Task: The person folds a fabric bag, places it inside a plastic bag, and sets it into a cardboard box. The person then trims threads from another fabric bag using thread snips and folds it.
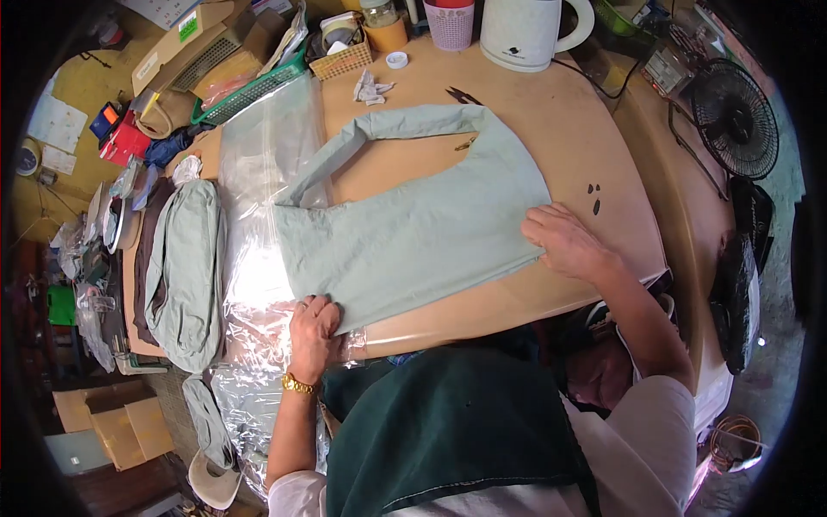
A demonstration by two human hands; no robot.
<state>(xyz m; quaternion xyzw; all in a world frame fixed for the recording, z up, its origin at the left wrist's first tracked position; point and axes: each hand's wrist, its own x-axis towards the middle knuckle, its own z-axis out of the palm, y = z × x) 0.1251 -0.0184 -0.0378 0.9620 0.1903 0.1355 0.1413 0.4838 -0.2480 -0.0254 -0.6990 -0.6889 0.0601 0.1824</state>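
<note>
A pale green cloth shoulder bag [413, 228] lies flat on the brown tabletop, its wide strap looped toward the far side. My left hand [314, 332], below a gold wristwatch, has its fingers closed on the bag's near left corner. At the near right corner, my right hand [564, 241] pinches the cloth edge. Clear plastic [267, 198] is spread to the left, partly under the bag. Inside the strap loop sits a small brass-coloured piece [466, 144]. Black-handled snips [463, 96] rest just beyond the strap.
More pale green cloth [185, 276] is piled at the left. Along the back stand a green basket [250, 99], a pink basket [450, 24] and a white kettle [521, 34]. Small dark pieces [595, 205] lie right of the bag. A black fan [734, 118] is at far right.
</note>
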